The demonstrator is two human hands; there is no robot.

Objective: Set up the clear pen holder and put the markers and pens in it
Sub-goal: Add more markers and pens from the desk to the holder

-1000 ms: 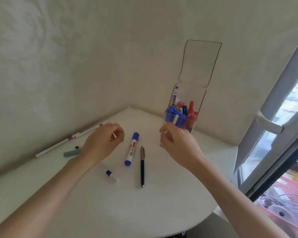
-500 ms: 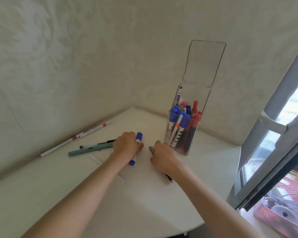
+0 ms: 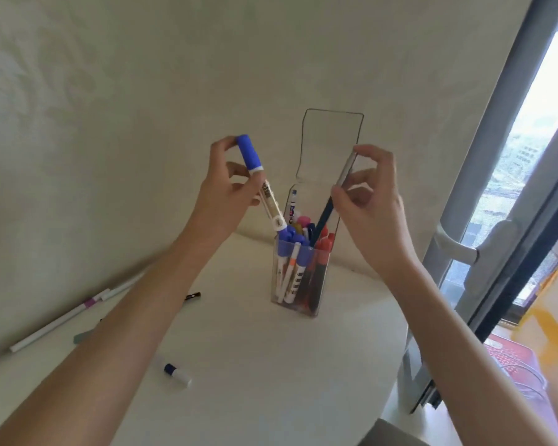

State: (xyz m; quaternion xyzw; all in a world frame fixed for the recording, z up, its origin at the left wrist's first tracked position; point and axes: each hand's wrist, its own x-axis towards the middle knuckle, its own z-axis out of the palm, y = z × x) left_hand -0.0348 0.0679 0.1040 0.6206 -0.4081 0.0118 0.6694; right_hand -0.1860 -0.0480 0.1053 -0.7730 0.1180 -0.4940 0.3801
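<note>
Aslant, marker (image 3: 269, 201) in left grip (image 3: 227, 194), over holder (image 3: 331, 146)

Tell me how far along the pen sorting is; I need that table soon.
Done: the clear pen holder stands upright, lid open, crowded with markers. In hand: the left hand holds a blue-capped marker and the right hand a dark pen, both tips at the holder's mouth. To do: a long white pen, a grey-green pen, a small blue-banded marker and a black pen end lie on the table.

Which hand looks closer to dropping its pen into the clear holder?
Probably the right hand: its dark pen points down among those in the holder. The left hand holds its blue marker at the rim.
</note>
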